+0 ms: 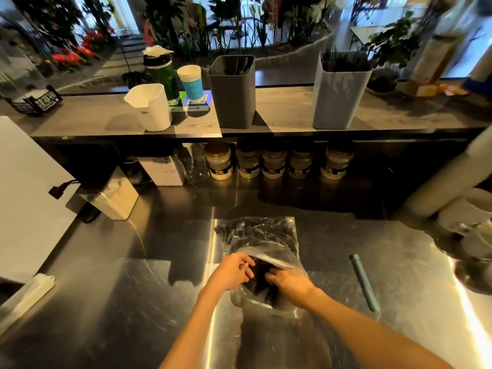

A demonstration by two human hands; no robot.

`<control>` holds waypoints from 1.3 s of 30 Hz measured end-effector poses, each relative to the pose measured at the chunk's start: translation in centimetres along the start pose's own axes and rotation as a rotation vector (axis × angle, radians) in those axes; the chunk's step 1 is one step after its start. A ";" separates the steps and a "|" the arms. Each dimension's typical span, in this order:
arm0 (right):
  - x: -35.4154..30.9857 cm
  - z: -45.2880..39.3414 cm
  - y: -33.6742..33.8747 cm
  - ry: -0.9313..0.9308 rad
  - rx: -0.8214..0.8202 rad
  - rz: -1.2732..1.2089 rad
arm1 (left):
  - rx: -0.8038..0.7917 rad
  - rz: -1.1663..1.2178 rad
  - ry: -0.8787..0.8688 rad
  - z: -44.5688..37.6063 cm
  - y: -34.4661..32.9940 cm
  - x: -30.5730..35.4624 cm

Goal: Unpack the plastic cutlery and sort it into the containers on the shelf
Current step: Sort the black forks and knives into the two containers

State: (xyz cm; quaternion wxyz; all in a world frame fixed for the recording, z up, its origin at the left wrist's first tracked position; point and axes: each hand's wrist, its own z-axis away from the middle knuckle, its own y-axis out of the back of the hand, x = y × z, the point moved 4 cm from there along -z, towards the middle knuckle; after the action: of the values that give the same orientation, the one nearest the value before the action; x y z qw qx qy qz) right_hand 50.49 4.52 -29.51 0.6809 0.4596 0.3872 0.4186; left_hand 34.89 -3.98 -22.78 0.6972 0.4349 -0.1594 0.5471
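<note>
A clear plastic bag (262, 241) full of black plastic cutlery lies on the steel counter in front of me, its open mouth towards me. My left hand (234, 271) holds the bag's left edge at the mouth, fingers curled on the film. My right hand (288, 282) reaches into the opening, its fingers closed among the black cutlery (259, 278). On the shelf above stand a dark grey container (234, 99) with some black cutlery in it and a light grey container (339, 99) packed with black cutlery.
A white jug (150, 109), a green bottle (162, 75) and a blue-and-white cup (191, 81) stand left of the containers. Several jars (274, 165) line up under the shelf. A blue-grey pen-like tool (364, 283) lies right of the bag. White dishes (471, 217) sit at far right.
</note>
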 end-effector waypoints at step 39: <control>1.0 4.9 15.1 -0.367 0.650 -1.544 | -0.015 0.630 -0.313 5.1 -1.5 6.5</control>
State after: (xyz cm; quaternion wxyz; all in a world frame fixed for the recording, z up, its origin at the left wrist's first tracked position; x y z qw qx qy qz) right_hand 52.10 7.38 -13.97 0.6614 0.3001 0.5760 -0.3750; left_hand 39.79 -3.98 -15.98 0.4643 0.4379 -0.3948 0.6609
